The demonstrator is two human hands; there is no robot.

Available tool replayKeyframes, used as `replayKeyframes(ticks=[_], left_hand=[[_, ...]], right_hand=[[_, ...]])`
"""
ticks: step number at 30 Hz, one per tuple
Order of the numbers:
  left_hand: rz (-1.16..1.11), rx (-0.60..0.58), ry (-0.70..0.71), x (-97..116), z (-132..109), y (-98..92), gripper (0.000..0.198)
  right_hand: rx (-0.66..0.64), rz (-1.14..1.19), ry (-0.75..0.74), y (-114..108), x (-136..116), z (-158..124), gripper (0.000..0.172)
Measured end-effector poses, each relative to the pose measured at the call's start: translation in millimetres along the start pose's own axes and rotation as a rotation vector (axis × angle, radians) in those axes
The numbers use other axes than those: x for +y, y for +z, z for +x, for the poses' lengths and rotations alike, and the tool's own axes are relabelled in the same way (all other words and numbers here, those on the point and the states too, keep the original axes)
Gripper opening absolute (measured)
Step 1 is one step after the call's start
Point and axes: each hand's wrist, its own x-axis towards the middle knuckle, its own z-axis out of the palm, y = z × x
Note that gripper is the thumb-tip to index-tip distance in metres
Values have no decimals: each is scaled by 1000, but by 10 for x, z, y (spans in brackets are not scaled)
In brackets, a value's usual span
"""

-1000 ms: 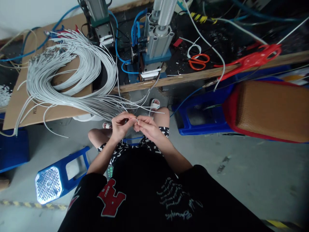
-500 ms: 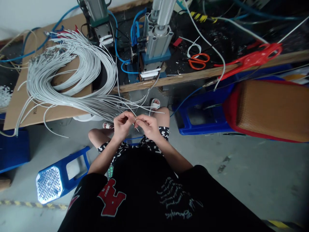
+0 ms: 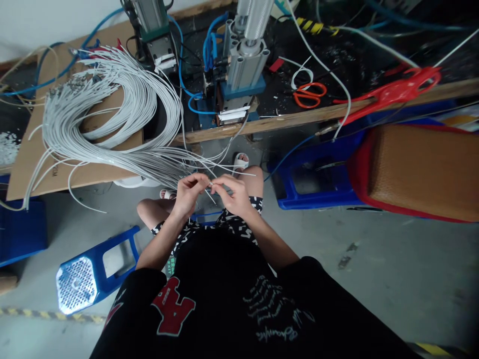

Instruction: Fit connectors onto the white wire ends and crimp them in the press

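A large looped bundle of thin white cables (image 3: 112, 154) lies over the cardboard on the bench, its loose ends running out past the edge toward my lap. Above my knees, my left hand (image 3: 191, 192) pinches a white cable (image 3: 210, 197) between thumb and forefinger. My right hand (image 3: 232, 193) pinches at the same spot, its fingertips meeting the left ones. The bit of cable between the fingertips is mostly hidden; a short white end sticks out below them. More cable ends spread just above both hands.
Two pneumatic presses (image 3: 243, 75) with blue hoses stand at the bench edge. Orange-handled scissors (image 3: 310, 94) and a red air gun (image 3: 396, 92) lie to the right. A blue stool (image 3: 99, 269) is at lower left; a brown-cushioned seat (image 3: 426, 172) stands at right.
Both hands stay together at nearly the same place, with small finger movements. My right hand's fingers have shifted slightly up and right. The cable bundle lies as before.
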Motion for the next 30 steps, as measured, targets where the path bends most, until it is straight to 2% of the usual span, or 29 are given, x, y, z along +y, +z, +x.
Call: replayKeyframes(ticks=[3,6,10,15,20,27,30], left_hand=[[70,36,69,5,-21,37,20],[41,48,87,-4,-41,79,25],[-53,52,75,-43,-60,124,30],[-95,79,42,-87,-71,144,32],[-88,97,52,-99,-80,156,34],[-53,95,122,-91,-84,165,28],[-7,58,136,-81,-56,115,27]], right_hand=[[-28,44,87,17,-22,-8,22],[-49,137,161,43,-29,-16,22],[4,268,202,92,-12,-26,23],[56,304,264,136,1,-30,29],[63,314,274,138,-2,-28,32],[68,344,257,145,38,-43,25],[45,326,263,126,54,-48,26]])
